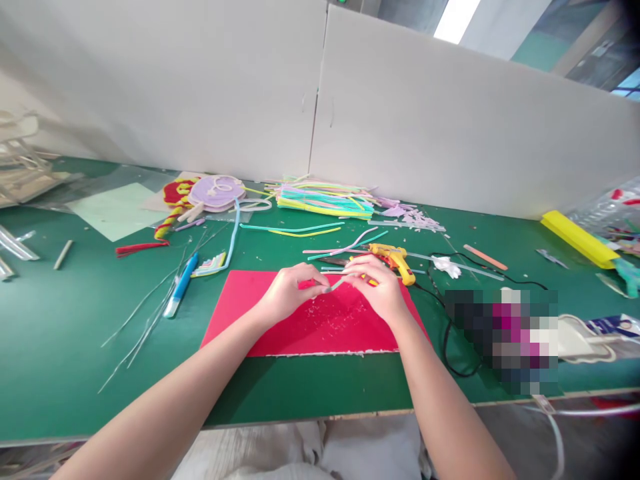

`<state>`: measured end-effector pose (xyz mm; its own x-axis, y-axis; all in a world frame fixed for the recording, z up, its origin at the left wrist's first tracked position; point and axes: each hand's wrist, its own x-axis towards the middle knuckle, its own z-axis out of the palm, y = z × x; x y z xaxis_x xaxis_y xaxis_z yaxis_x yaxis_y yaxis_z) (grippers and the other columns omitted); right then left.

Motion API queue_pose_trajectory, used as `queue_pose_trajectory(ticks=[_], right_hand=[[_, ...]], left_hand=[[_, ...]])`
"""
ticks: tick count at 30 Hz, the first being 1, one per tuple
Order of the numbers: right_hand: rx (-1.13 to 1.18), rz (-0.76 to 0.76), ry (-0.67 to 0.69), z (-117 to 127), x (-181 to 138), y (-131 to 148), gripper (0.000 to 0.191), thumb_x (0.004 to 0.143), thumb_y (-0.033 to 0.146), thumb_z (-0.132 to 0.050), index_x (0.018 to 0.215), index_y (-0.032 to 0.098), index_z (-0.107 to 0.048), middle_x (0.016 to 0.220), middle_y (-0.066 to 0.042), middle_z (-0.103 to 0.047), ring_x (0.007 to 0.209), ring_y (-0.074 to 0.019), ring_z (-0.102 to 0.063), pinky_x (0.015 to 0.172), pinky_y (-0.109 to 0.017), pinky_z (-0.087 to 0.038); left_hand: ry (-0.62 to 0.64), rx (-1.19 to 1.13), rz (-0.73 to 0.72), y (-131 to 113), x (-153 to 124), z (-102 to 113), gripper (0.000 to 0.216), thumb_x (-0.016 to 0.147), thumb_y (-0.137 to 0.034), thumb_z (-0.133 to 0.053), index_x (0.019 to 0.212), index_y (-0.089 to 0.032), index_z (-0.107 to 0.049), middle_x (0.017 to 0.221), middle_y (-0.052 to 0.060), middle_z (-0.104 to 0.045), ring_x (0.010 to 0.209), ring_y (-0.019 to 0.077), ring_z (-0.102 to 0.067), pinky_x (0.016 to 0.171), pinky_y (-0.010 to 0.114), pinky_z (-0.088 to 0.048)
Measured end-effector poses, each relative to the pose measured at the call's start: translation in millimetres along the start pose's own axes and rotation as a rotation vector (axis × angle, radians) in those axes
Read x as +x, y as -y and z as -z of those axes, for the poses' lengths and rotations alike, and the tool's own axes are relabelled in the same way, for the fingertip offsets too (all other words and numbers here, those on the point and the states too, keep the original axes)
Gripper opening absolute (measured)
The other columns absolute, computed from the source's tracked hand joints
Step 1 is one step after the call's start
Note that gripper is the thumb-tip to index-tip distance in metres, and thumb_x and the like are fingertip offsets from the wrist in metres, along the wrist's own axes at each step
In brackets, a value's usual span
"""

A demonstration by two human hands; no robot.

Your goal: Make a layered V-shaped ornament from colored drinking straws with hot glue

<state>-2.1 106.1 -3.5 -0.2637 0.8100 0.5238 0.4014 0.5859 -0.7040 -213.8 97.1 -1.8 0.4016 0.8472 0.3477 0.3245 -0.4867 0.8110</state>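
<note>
- Green table (60,320) fills the view; its left edge and far right corner are cut off by the frame.
- Red mat (310,333) lies flat at the near middle of the table, speckled with pale crumbs, and both hands work above it.
- Blurred blocks cover a patch to the right of the mat, so what lies there cannot be made out; a black cable (445,340) loops beside it.
- Left hand (287,293) is narrowed to a pinch, with thumb and forefinger tight on the left end of a short pale strip (336,285).
- Right hand (377,287) curls closed over the strip's right end, hiding that end and part of the yellow glue gun (395,257) just behind.
- The pale strip spans the small gap between the two hands, just above the mat's far edge; its material is too small to tell.
</note>
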Motion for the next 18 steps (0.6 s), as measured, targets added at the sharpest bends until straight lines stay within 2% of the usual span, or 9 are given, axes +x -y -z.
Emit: queue_pose_trajectory(ticks=[3,6,8,11,14,18], right_hand=[[0.111,-0.052,0.173,-3.2,-2.2,0.8,0.013,0.082,0.034,-0.061,0.084,0.024,-0.069,0.09,-0.004,-0.064,0.082,-0.0161,-0.061,0.065,-0.028,-0.05],[0.213,-0.148,0.17,-2.6,-3.6,-0.2,0.012,0.079,0.033,-0.064,0.084,0.023,-0.069,0.089,-0.003,-0.063,0.068,-0.0123,-0.059,0.056,-0.025,-0.049],[0.249,-0.176,0.157,-1.6,-4.0,-0.3,0.012,0.078,0.033,-0.066,0.083,0.024,-0.069,0.088,-0.003,-0.062,0.073,-0.0135,-0.06,0.054,-0.023,-0.049],[0.258,-0.173,0.18,-1.3,-4.0,0.8,0.013,0.076,0.035,-0.067,0.082,0.024,-0.071,0.088,-0.004,-0.061,0.089,-0.0166,-0.059,0.066,-0.026,-0.053],[0.283,-0.179,0.228,-1.9,-4.2,1.6,0.013,0.075,0.035,-0.069,0.081,0.024,-0.071,0.089,-0.003,-0.059,0.089,-0.0158,-0.058,0.079,-0.031,-0.052],[0.287,-0.143,0.264,-1.8,-4.7,-0.8,0.009,0.075,0.032,-0.069,0.08,0.024,-0.071,0.088,-0.003,-0.058,0.086,-0.0152,-0.058,0.081,-0.032,-0.05]], left_hand=[[-0.003,0.034,-0.028,-1.1,0.1,0.6,0.008,0.08,-0.02,-0.06,0.075,-0.018,-0.065,0.077,0.003,-0.068,0.076,0.0156,-0.059,0.074,0.027,-0.045],[-0.008,0.047,-0.036,0.6,0.3,2.9,0.008,0.082,-0.02,-0.059,0.077,-0.018,-0.065,0.076,0.002,-0.067,0.075,0.0149,-0.058,0.074,0.027,-0.044],[-0.008,0.032,-0.028,2.2,0.2,4.4,0.008,0.082,-0.02,-0.059,0.078,-0.018,-0.065,0.075,0.002,-0.066,0.074,0.0147,-0.058,0.074,0.026,-0.044],[0.035,-0.03,-0.019,3.4,0.1,5.9,0.008,0.082,-0.021,-0.06,0.078,-0.018,-0.066,0.076,0.002,-0.066,0.076,0.0148,-0.058,0.074,0.026,-0.044],[0.095,-0.08,-0.036,2.3,0.2,6.3,0.01,0.081,-0.024,-0.061,0.076,-0.017,-0.067,0.076,0.003,-0.067,0.074,0.0144,-0.058,0.073,0.026,-0.044],[0.134,-0.081,-0.039,-1.9,-0.2,6.2,0.013,0.08,-0.026,-0.063,0.074,-0.016,-0.068,0.074,0.004,-0.067,0.072,0.0146,-0.059,0.071,0.026,-0.045]])
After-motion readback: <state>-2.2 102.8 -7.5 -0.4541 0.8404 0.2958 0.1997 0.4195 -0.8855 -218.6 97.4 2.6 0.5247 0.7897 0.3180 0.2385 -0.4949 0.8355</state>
